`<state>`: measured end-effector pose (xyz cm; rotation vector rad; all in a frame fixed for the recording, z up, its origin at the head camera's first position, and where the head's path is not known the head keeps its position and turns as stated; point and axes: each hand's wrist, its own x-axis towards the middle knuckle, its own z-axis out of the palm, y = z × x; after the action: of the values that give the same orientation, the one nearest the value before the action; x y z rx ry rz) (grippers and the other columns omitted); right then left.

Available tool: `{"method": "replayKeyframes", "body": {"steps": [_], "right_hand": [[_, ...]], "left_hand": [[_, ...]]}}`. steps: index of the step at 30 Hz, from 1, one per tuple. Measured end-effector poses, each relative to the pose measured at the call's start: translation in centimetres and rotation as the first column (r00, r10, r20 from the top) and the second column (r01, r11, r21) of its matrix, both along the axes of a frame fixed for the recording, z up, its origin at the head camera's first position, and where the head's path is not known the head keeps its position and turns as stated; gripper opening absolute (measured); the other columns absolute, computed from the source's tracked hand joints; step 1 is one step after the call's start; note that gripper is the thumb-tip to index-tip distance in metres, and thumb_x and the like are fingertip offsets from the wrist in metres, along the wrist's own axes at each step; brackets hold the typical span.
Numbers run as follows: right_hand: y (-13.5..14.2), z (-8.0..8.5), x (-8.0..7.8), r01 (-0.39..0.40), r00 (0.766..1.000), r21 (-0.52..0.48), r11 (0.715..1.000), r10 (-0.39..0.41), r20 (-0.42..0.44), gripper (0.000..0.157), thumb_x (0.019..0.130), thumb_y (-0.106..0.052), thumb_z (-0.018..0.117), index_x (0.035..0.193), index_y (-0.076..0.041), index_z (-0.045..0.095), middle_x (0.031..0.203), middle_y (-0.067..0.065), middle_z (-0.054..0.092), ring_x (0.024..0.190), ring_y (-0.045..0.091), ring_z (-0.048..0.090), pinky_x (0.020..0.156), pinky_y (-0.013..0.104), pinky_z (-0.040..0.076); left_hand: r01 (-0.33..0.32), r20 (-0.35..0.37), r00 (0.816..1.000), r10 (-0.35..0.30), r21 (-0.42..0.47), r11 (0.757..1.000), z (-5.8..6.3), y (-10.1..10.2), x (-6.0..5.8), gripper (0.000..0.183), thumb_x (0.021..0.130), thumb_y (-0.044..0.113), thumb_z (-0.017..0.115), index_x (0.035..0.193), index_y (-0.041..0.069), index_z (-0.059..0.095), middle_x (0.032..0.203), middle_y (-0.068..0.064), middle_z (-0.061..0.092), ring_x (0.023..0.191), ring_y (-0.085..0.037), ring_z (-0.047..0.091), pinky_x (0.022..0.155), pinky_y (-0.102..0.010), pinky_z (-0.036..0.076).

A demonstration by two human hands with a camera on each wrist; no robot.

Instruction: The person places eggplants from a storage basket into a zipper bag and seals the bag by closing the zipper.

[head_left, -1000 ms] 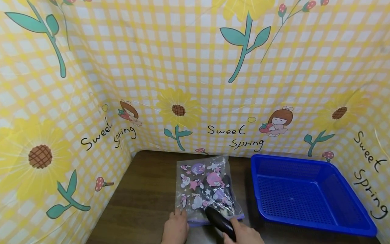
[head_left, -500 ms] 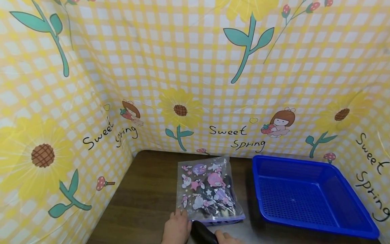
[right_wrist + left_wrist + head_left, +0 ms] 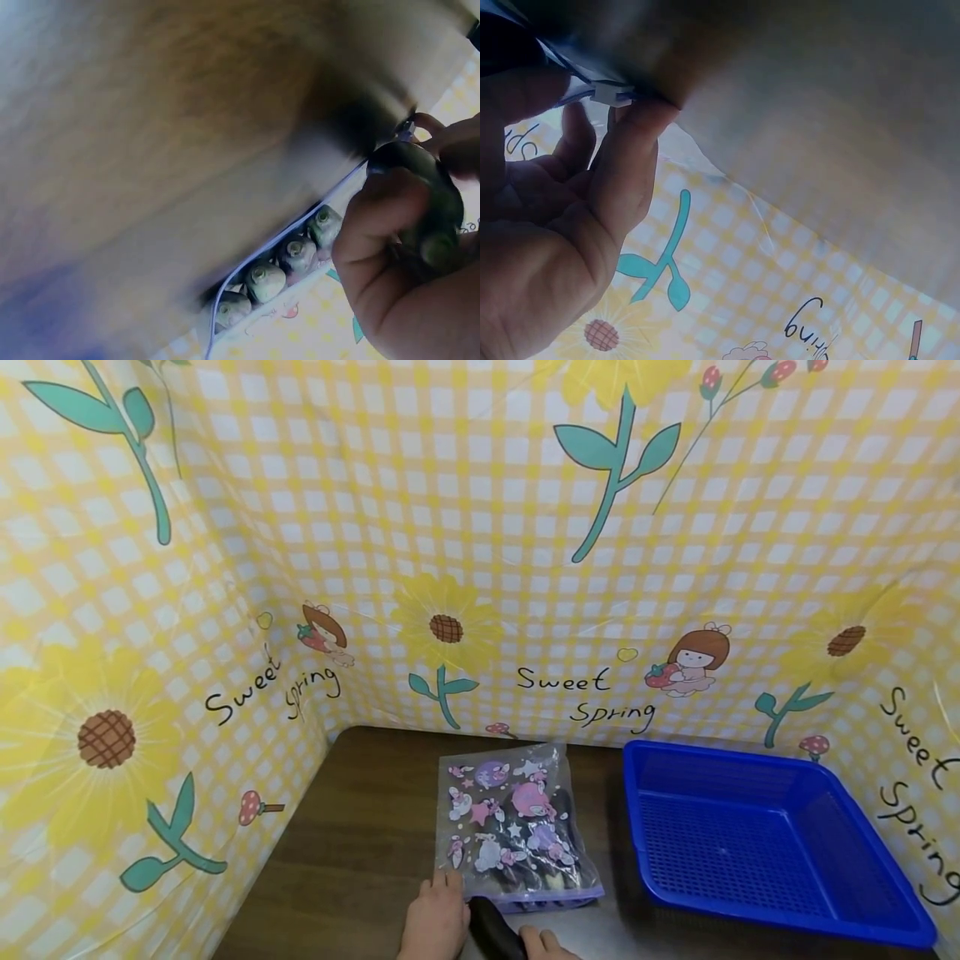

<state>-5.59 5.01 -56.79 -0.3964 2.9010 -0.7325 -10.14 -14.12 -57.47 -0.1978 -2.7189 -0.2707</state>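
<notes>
A clear zip bag [image 3: 491, 814] printed with pink and purple cartoon figures lies on the table, its purple-edged mouth toward me. Inside it, several eggplants [image 3: 266, 281] lie side by side, stem ends at the opening in the right wrist view. My left hand [image 3: 435, 920] holds the bag's left corner by the mouth; a pale zip slider [image 3: 611, 94] sits at the fingers. In my right hand [image 3: 546, 945] is a dark, glossy eggplant [image 3: 493, 928], gripped near its stem end. Its far end reaches the left part of the mouth, close beside my left hand.
To the right stands a blue perforated plastic basket [image 3: 720, 843], with nothing seen in it. The brown wooden table [image 3: 330, 852] extends left of the bag. A yellow checked cloth [image 3: 480, 527] with flower prints hangs around the back and sides.
My right hand has brought the eggplant left and toward me, from above the bag's front edge to the left end of the mouth. My left hand stays at the corner.
</notes>
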Motion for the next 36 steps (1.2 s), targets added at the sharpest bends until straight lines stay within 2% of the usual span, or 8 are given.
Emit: {"method": "replayKeyframes", "body": {"steps": [4,10,13,17,20,23,28,36], "right_hand": [[0.0,-0.5,-0.3,-0.041,0.997,-0.026,0.999,0.039,-0.066,0.060,0.080,-0.063,0.056,0.111,-0.012,0.056,0.080,-0.002,0.046,0.053,0.010,0.043,0.047,0.030,0.038],[0.7,-0.3,-1.3,-0.134,0.990,-0.064,0.989,0.136,0.036,0.065,0.078,-0.062,0.059,0.126,-0.019,0.050,0.083,0.001,0.053,0.059,0.014,0.051,0.050,0.034,0.041],[0.9,-0.9,-1.7,-0.206,0.977,-0.079,0.975,0.201,-0.067,0.063,0.080,-0.057,0.060,0.130,-0.021,0.047,0.076,0.002,0.059,0.058,0.012,0.055,0.049,0.030,0.042],[0.5,-1.5,-1.9,-0.232,0.955,-0.059,0.971,0.216,-0.204,0.058,0.084,-0.046,0.061,0.130,-0.013,0.046,0.061,0.005,0.059,0.049,0.010,0.052,0.043,0.026,0.038],[-0.5,-0.9,-2.0,-0.165,0.981,-0.054,0.985,0.158,-0.111,0.061,0.086,-0.047,0.060,0.131,-0.009,0.044,0.060,0.007,0.058,0.047,0.015,0.052,0.043,0.031,0.038],[-1.6,-0.2,-2.1,-0.086,0.996,-0.023,0.996,0.086,-0.017,0.058,0.085,-0.050,0.059,0.121,-0.005,0.047,0.059,0.005,0.055,0.047,0.019,0.052,0.044,0.036,0.039],[-2.9,0.2,-2.5,0.011,0.998,0.017,1.000,-0.010,-0.066,0.048,0.083,-0.050,0.062,0.098,-0.005,0.053,0.057,0.002,0.047,0.046,0.021,0.047,0.042,0.040,0.036],[-3.1,0.2,-2.9,0.070,0.987,0.049,0.996,-0.062,-0.151,0.050,0.079,-0.056,0.064,0.082,-0.007,0.054,0.055,0.002,0.046,0.046,0.021,0.047,0.043,0.041,0.036]], "left_hand": [[0.006,-0.081,0.997,-0.005,0.020,1.000,0.1,0.1,0.1,0.028,0.062,0.012,0.068,0.078,0.002,0.048,0.071,-0.009,0.044,0.057,-0.027,0.045,0.040,-0.038,0.040],[0.000,-0.122,0.992,0.008,0.063,0.998,0.1,0.2,0.1,0.025,0.062,0.011,0.065,0.075,0.004,0.045,0.069,-0.007,0.042,0.055,-0.025,0.043,0.038,-0.036,0.037],[-0.015,-0.097,0.995,0.023,0.078,0.997,0.0,0.3,0.2,0.025,0.062,0.012,0.065,0.077,0.003,0.047,0.071,-0.008,0.043,0.058,-0.025,0.044,0.038,-0.036,0.037],[-0.025,-0.083,0.996,0.032,0.092,0.995,0.0,0.5,0.4,0.026,0.061,0.012,0.065,0.080,0.002,0.050,0.076,-0.010,0.045,0.061,-0.027,0.045,0.039,-0.037,0.039],[-0.030,-0.073,0.997,0.037,0.093,0.995,-0.2,0.6,0.4,0.028,0.060,0.013,0.066,0.082,0.002,0.051,0.078,-0.010,0.046,0.063,-0.027,0.045,0.039,-0.037,0.039],[-0.042,-0.036,0.998,0.046,0.095,0.995,-0.2,0.7,0.5,0.028,0.061,0.012,0.065,0.083,0.002,0.051,0.079,-0.010,0.045,0.064,-0.027,0.045,0.040,-0.038,0.039],[-0.059,0.026,0.998,0.057,0.093,0.994,-0.2,0.7,0.5,0.026,0.063,0.012,0.064,0.084,0.001,0.053,0.081,-0.011,0.047,0.067,-0.028,0.047,0.043,-0.040,0.042],[-0.043,-0.025,0.999,0.044,0.068,0.997,-0.4,0.6,0.5,0.025,0.062,0.012,0.065,0.080,0.001,0.052,0.080,-0.011,0.047,0.066,-0.028,0.047,0.041,-0.040,0.042]]}}
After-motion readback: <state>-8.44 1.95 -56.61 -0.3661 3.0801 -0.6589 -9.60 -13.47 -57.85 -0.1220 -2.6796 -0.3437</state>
